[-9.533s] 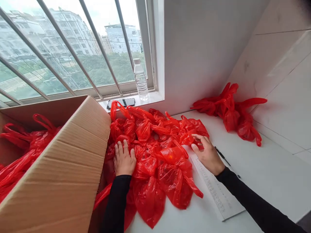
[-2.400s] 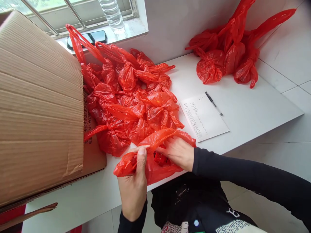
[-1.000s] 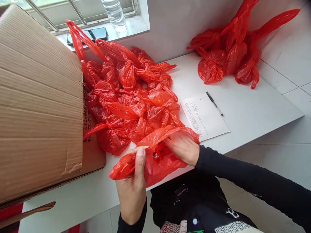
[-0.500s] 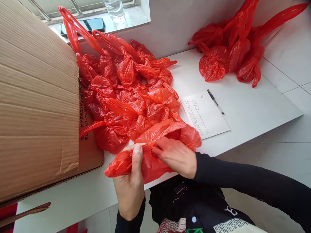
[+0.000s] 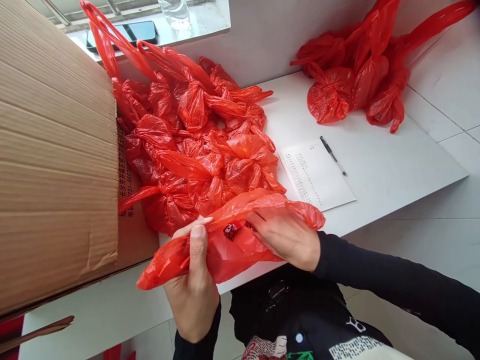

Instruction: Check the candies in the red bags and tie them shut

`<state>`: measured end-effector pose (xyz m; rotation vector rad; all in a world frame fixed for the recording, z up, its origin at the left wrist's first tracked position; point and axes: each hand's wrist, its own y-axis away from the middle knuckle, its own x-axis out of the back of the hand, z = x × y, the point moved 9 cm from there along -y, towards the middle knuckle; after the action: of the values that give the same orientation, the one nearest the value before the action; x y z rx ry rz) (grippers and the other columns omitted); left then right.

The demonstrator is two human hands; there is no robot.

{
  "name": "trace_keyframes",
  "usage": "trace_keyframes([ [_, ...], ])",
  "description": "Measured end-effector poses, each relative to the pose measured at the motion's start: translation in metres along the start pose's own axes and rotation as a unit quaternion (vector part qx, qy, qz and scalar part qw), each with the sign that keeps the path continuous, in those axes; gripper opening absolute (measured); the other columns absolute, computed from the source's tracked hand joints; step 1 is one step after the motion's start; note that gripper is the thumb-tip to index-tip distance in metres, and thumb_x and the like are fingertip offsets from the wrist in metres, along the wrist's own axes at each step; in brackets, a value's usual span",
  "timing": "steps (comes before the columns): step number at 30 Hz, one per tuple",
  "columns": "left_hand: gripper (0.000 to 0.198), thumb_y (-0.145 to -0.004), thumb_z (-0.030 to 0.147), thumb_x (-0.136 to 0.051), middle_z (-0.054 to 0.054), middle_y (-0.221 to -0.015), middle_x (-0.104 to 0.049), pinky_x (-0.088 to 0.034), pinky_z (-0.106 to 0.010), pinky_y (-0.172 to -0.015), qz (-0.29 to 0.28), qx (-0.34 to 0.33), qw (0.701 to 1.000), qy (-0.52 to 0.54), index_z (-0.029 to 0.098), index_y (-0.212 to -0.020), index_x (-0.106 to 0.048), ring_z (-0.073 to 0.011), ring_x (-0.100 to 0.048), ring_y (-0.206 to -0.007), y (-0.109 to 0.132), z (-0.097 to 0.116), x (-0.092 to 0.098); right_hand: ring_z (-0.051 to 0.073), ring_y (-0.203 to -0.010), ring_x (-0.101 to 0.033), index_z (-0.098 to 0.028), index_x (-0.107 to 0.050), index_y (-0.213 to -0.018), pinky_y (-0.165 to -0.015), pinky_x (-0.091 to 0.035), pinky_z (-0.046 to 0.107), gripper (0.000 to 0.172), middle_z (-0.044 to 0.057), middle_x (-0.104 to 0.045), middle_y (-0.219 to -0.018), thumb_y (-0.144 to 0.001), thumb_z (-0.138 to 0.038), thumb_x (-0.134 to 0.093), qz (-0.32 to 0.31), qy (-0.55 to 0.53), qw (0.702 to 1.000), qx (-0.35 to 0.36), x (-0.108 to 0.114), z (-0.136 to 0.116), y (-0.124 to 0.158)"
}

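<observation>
The left hand (image 5: 193, 282) pinches one rim of the open red bag (image 5: 228, 245) at the surface's (image 5: 378, 165) near edge; the right hand (image 5: 287, 235) grips the other — thin, slippery film, seemingly light, best held by its handles.

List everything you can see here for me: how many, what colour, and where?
open red plastic bag: one, red, at the table's near edge, held by both hands
small dark wrapped item: one, dark red, inside the open bag
tied red plastic bags: many, red, piled beside the box
second heap of red bags: several, red, far right corner
brown cardboard box: one, left
printed paper sheet: one, white, mid-table
black pen: one, on the sheet's edge
black phone: one, windowsill
clear water bottle: one, windowsill
white table: one
left hand: grips the bag
right hand: at the bag's mouth
</observation>
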<state>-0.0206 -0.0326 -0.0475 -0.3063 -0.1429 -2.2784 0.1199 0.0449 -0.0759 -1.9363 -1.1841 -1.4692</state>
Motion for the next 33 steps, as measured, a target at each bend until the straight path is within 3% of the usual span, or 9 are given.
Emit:
trace_keyframes([
  [4,0.024,-0.090,0.048,-0.065,0.000,-0.100,-0.072,-0.053,-0.033,-0.093,-0.003,0.018,0.999,0.045,0.027,-0.095,-0.073,-0.0205,-0.068,-0.100,-0.001,0.002,-0.008,0.025,-0.090,-0.059,-0.013,-0.064,-0.102,-0.072,-0.043,0.037,0.016,0.010,-0.065,-0.098,-0.093,-0.026,-0.066,-0.008,-0.016,1.000,-0.002,-0.007,-0.001,-0.009],
  [10,0.023,-0.090,0.048,-0.066,0.001,-0.097,-0.072,-0.053,-0.032,-0.093,-0.013,0.009,0.999,0.040,0.027,-0.093,-0.074,-0.0191,-0.068,-0.098,0.000,0.007,-0.011,0.024,-0.107,-0.054,-0.025,-0.063,-0.118,-0.078,-0.040,0.036,0.024,0.009,-0.061,-0.119,-0.104,-0.021,-0.043,0.026,-0.033,0.999,0.018,-0.039,-0.014,-0.033],
  [13,0.023,-0.089,0.049,-0.067,0.001,-0.097,-0.072,-0.054,-0.031,-0.090,0.003,0.019,0.999,0.045,0.027,-0.093,-0.074,-0.0191,-0.068,-0.097,-0.001,0.006,-0.008,0.025,-0.102,-0.055,-0.018,-0.066,-0.102,-0.078,-0.040,0.037,0.014,0.011,-0.063,-0.110,-0.096,-0.028,-0.060,0.019,-0.036,0.999,0.023,-0.029,-0.016,-0.028],
  [15,0.023,-0.088,0.048,-0.068,0.001,-0.097,-0.072,-0.055,-0.030,-0.087,0.009,0.028,0.998,0.060,0.027,-0.092,-0.074,-0.0192,-0.068,-0.096,-0.001,0.006,-0.007,0.025,-0.098,-0.057,-0.015,-0.066,-0.099,-0.076,-0.041,0.036,0.022,0.011,-0.065,-0.107,-0.091,-0.035,-0.068,0.017,-0.040,0.999,0.025,-0.018,-0.016,-0.026],
  [19,0.025,-0.088,0.049,-0.068,0.000,-0.096,-0.073,-0.054,-0.032,-0.089,0.000,0.018,0.999,0.041,0.026,-0.093,-0.076,-0.0199,-0.068,-0.095,0.001,0.010,-0.011,0.023,-0.095,-0.059,-0.015,-0.064,-0.107,-0.074,-0.040,0.034,0.018,0.010,-0.067,-0.108,-0.103,-0.023,-0.048,0.027,-0.043,0.999,0.000,-0.012,-0.011,-0.044],
  [23,0.025,-0.088,0.049,-0.068,-0.001,-0.099,-0.073,-0.053,-0.036,-0.093,-0.008,0.020,0.999,0.045,0.026,-0.096,-0.075,-0.0214,-0.069,-0.098,0.002,0.008,-0.013,0.023,-0.091,-0.061,-0.014,-0.065,-0.094,-0.077,-0.040,0.035,0.022,0.010,-0.069,-0.099,-0.101,-0.013,-0.044,0.021,-0.036,0.999,-0.016,-0.021,-0.007,-0.060],
  [27,0.024,-0.087,0.049,-0.069,0.000,-0.098,-0.073,-0.053,-0.033,-0.094,0.005,0.036,0.997,0.064,0.026,-0.093,-0.075,-0.0204,-0.068,-0.099,0.002,0.004,-0.009,0.025,-0.086,-0.063,-0.012,-0.064,-0.104,-0.072,-0.042,0.035,0.018,0.013,-0.070,-0.099,-0.093,-0.009,-0.050,0.023,-0.023,0.999,-0.019,-0.009,-0.005,-0.039],
  [29,0.025,-0.087,0.049,-0.069,0.001,-0.099,-0.073,-0.053,-0.032,-0.094,0.007,0.036,0.997,0.065,0.027,-0.094,-0.075,-0.0198,-0.068,-0.100,0.002,0.004,-0.008,0.024,-0.079,-0.063,-0.013,-0.061,-0.111,-0.065,-0.042,0.034,0.026,0.011,-0.069,-0.094,-0.087,-0.008,-0.055,0.019,-0.016,1.000,-0.002,0.001,-0.006,-0.021],
  [33,0.026,-0.090,0.048,-0.064,0.000,-0.103,-0.074,-0.052,-0.030,-0.094,-0.008,0.018,0.999,0.032,0.026,-0.096,-0.077,-0.0193,-0.067,-0.102,0.001,0.011,-0.009,0.023,-0.074,-0.062,-0.014,-0.059,-0.103,-0.056,-0.037,0.032,0.026,0.010,-0.066,-0.087,-0.082,-0.002,-0.051,0.033,0.018,0.999,-0.027,0.020,0.007,0.006],
])
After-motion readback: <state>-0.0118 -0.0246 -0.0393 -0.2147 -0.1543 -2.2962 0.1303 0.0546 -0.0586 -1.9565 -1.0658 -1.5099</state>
